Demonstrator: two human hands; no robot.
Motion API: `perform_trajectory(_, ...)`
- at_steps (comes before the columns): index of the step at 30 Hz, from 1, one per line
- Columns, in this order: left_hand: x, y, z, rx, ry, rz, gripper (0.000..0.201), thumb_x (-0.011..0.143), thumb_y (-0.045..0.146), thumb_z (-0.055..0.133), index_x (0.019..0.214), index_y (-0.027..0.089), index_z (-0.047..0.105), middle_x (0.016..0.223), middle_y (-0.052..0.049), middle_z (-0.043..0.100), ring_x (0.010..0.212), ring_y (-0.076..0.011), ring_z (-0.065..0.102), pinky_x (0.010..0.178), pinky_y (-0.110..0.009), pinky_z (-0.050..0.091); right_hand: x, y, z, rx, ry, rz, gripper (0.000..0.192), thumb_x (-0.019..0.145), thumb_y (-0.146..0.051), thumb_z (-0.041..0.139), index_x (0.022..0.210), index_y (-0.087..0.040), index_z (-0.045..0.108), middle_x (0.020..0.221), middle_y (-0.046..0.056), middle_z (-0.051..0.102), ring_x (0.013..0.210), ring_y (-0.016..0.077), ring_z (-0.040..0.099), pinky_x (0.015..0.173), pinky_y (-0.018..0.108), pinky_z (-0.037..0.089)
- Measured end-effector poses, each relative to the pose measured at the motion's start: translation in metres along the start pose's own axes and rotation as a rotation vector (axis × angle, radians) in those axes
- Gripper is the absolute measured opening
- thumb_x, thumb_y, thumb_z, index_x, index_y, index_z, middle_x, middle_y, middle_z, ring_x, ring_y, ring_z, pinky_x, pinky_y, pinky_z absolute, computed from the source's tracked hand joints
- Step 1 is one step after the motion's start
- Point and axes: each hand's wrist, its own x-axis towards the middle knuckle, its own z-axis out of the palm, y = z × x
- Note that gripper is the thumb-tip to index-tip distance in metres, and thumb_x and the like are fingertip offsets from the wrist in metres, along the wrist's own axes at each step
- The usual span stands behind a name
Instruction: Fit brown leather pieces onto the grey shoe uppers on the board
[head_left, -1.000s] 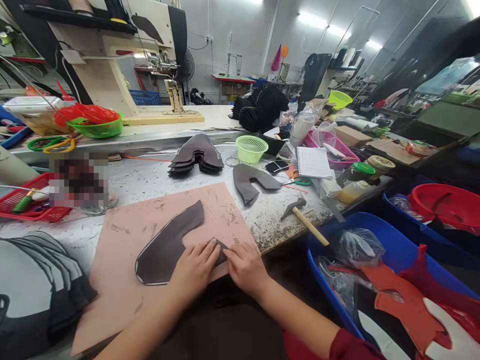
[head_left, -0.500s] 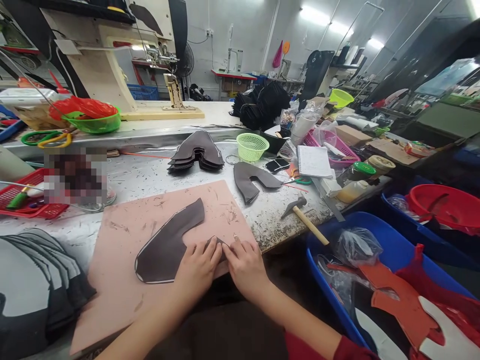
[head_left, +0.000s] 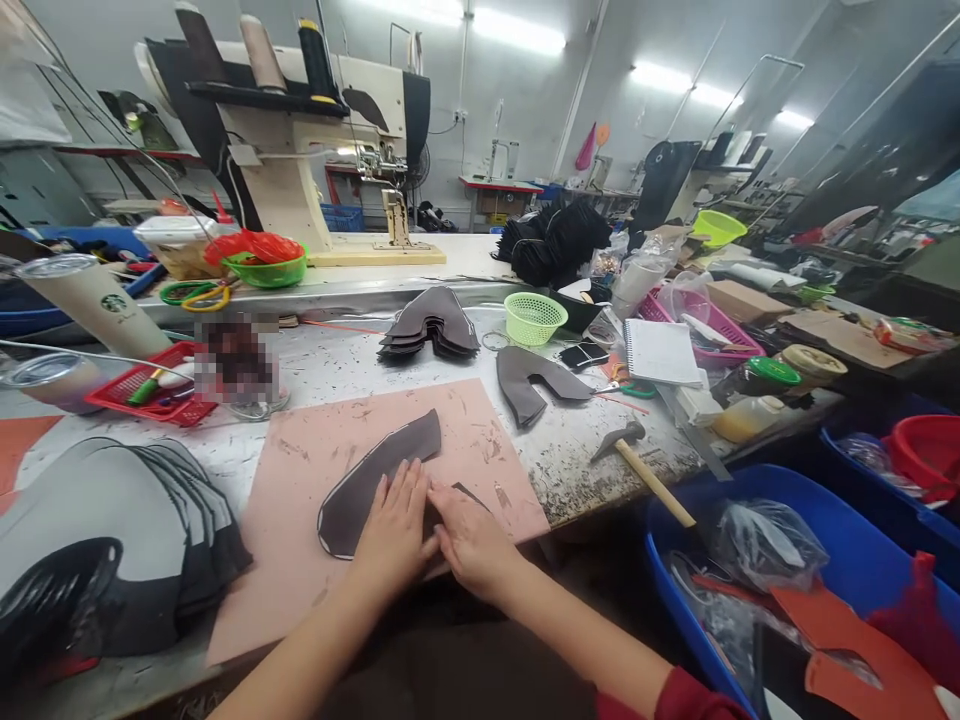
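Observation:
A dark brown U-shaped piece of shoe-upper material (head_left: 360,500) with a pale edge lies on a pink board (head_left: 289,560). My left hand (head_left: 396,520) rests flat on the middle of this piece, fingers stretched forward. Right beside it, my right hand (head_left: 474,540) lies over the piece's right arm with its fingers extended; most of that arm is hidden, and only a dark tip shows past the fingers. A similar single piece (head_left: 521,385) lies beyond the board, near a stack of such pieces (head_left: 429,325).
A hammer (head_left: 652,480) lies at the table's right edge, above a blue tub (head_left: 664,590) of scraps. At left are layered grey-and-black pieces (head_left: 150,490) and a red basket (head_left: 161,400). A green basket (head_left: 535,320), notebook (head_left: 660,350) and sewing machine (head_left: 292,180) stand behind.
My left hand has slid onto the middle of the piece and flattened. My right hand has turned and moved closer to the left. The view has shifted left and up.

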Motion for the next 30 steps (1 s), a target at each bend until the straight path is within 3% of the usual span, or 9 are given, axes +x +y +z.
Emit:
perform_trajectory(4, -0.010, -0.018, 0.003, 0.044, -0.106, -0.040, 0.072, 0.074, 0.057, 0.038, 0.127, 0.009, 0.037, 0.134, -0.015, 0.034, 0.126, -0.0266, 0.026, 0.102, -0.041, 0.023, -0.011, 0.011, -0.003, -0.151, -0.176, 0.058, 0.059, 0.083, -0.050, 0.033, 0.133, -0.019, 0.029, 0.139, 0.009, 0.028, 0.127, 0.0253, 0.023, 0.102, 0.045, 0.022)
perform_trajectory(7, -0.014, -0.031, -0.003, 0.057, -0.146, -0.139, 0.065, 0.079, 0.057, 0.033, 0.128, 0.015, 0.037, 0.136, -0.013, 0.033, 0.126, -0.0252, 0.026, 0.101, -0.041, 0.025, -0.024, 0.019, -0.011, -0.217, -0.214, 0.079, 0.069, 0.081, -0.057, 0.032, 0.136, -0.016, 0.021, 0.141, 0.010, 0.020, 0.129, 0.0258, 0.019, 0.103, 0.044, 0.019)
perform_trajectory(9, -0.015, -0.036, -0.011, 0.054, -0.164, -0.180, 0.059, 0.079, 0.054, 0.034, 0.128, 0.020, 0.037, 0.137, -0.012, 0.032, 0.126, -0.0264, 0.027, 0.100, -0.043, 0.027, -0.026, 0.020, -0.021, -0.243, -0.237, 0.096, 0.071, 0.080, -0.058, 0.033, 0.136, -0.015, 0.022, 0.140, 0.011, 0.023, 0.128, 0.0256, 0.022, 0.103, 0.045, 0.019)
perform_trajectory(11, -0.013, -0.038, -0.019, 0.033, -0.202, -0.185, 0.058, 0.078, 0.055, 0.039, 0.127, 0.024, 0.037, 0.137, -0.010, 0.032, 0.124, -0.0276, 0.030, 0.098, -0.044, 0.029, -0.016, 0.016, -0.036, -0.258, -0.274, 0.113, 0.067, 0.080, -0.057, 0.034, 0.131, -0.014, 0.034, 0.135, 0.013, 0.035, 0.123, 0.0264, 0.032, 0.101, 0.046, 0.021)
perform_trajectory(14, -0.012, -0.040, -0.025, 0.008, -0.238, -0.200, 0.064, 0.074, 0.056, 0.044, 0.128, 0.022, 0.037, 0.135, -0.010, 0.035, 0.122, -0.0280, 0.033, 0.096, -0.045, 0.032, 0.024, 0.000, -0.049, -0.270, -0.261, 0.128, 0.048, 0.085, -0.047, 0.034, 0.107, -0.014, 0.060, 0.118, 0.015, 0.055, 0.111, 0.0257, 0.047, 0.099, 0.047, 0.023)
perform_trajectory(16, -0.012, -0.042, -0.023, -0.001, -0.224, -0.215, 0.069, 0.072, 0.057, 0.047, 0.128, 0.016, 0.037, 0.134, -0.012, 0.037, 0.122, -0.0284, 0.033, 0.097, -0.045, 0.031, 0.059, -0.015, -0.043, -0.216, -0.199, 0.063, 0.038, 0.088, -0.035, 0.033, 0.102, -0.014, 0.062, 0.118, 0.012, 0.055, 0.112, 0.0214, 0.046, 0.100, 0.042, 0.025)
perform_trajectory(20, -0.018, -0.046, -0.013, -0.048, -0.176, -0.209, 0.077, 0.065, 0.055, 0.056, 0.127, 0.013, 0.037, 0.132, -0.014, 0.038, 0.123, -0.0296, 0.031, 0.101, -0.045, 0.027, 0.107, -0.032, 0.000, -0.015, -0.237, -0.163, 0.041, 0.088, -0.030, 0.033, 0.127, -0.017, 0.040, 0.131, 0.006, 0.044, 0.120, 0.0140, 0.038, 0.100, 0.032, 0.027)
perform_trajectory(24, -0.025, -0.043, -0.016, -0.087, -0.225, -0.312, 0.092, 0.058, 0.062, 0.058, 0.130, 0.010, 0.032, 0.136, -0.017, 0.029, 0.126, -0.0317, 0.025, 0.102, -0.047, 0.026, 0.107, -0.024, 0.030, -0.057, -0.238, -0.101, 0.050, 0.087, -0.044, 0.028, 0.130, -0.021, 0.034, 0.137, 0.007, 0.033, 0.126, 0.0196, 0.028, 0.103, 0.040, 0.019)
perform_trajectory(30, -0.040, -0.037, -0.039, -0.122, -0.381, -0.450, 0.101, 0.058, 0.069, 0.050, 0.132, 0.005, 0.024, 0.139, -0.018, 0.016, 0.128, -0.0320, 0.015, 0.105, -0.047, 0.020, 0.093, -0.004, 0.028, -0.161, -0.203, 0.098, 0.056, 0.085, -0.049, 0.028, 0.132, -0.019, 0.032, 0.139, 0.010, 0.027, 0.128, 0.0248, 0.022, 0.101, 0.043, 0.019)
